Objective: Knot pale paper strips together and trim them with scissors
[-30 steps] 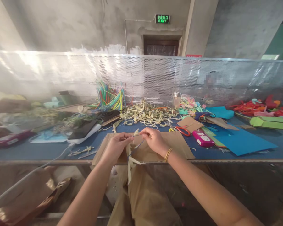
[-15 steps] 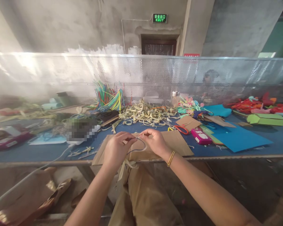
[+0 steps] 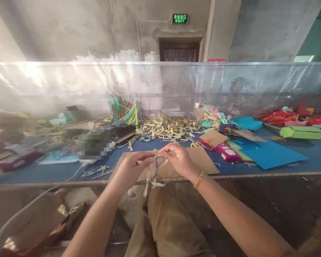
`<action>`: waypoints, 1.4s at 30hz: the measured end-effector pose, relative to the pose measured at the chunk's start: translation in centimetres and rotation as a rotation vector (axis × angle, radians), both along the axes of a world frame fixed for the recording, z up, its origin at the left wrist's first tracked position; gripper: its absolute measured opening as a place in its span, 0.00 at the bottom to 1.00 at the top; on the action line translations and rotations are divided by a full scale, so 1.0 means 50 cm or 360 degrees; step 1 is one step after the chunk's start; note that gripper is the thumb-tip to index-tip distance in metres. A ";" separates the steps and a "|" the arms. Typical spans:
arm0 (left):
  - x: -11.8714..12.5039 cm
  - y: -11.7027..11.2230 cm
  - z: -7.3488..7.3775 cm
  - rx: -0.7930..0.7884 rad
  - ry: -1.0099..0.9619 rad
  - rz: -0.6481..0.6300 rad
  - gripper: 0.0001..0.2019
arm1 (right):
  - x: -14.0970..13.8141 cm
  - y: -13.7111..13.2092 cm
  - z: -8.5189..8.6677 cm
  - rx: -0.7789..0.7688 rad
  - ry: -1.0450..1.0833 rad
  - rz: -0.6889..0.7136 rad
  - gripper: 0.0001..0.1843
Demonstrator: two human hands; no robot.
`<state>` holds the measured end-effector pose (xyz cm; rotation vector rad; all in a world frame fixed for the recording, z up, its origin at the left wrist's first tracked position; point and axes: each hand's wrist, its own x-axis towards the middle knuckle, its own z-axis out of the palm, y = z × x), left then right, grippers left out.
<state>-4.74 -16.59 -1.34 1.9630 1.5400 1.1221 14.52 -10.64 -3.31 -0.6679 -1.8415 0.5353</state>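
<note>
My left hand and my right hand meet fingertip to fingertip above a sheet of brown cardboard at the table's front edge. Each pinches a thin blue cord, and a small loop of it hangs just below the fingers. Pale flat strips dangle from the cord's lower end, past the table edge. A thin whitish strand curves beside my right fingertips. Exactly how cord and strand cross between the fingertips is hidden.
Behind the cardboard lies a heap of pale dried strips. Orange-handled scissors, a magenta box and blue sheets lie to the right. A white power strip with cable is on the left; a person sits beyond it.
The cord, earlier one wide curve between my hands, now hangs in a small loop under my fingertips. The dangling pale strips have shifted slightly right. Both hands stay close together, pinching.
</note>
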 end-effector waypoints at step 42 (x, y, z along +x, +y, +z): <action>0.059 0.029 -0.014 -0.0471 -0.0915 -0.0162 0.17 | 0.008 -0.004 0.013 -0.0640 -0.0346 0.0489 0.16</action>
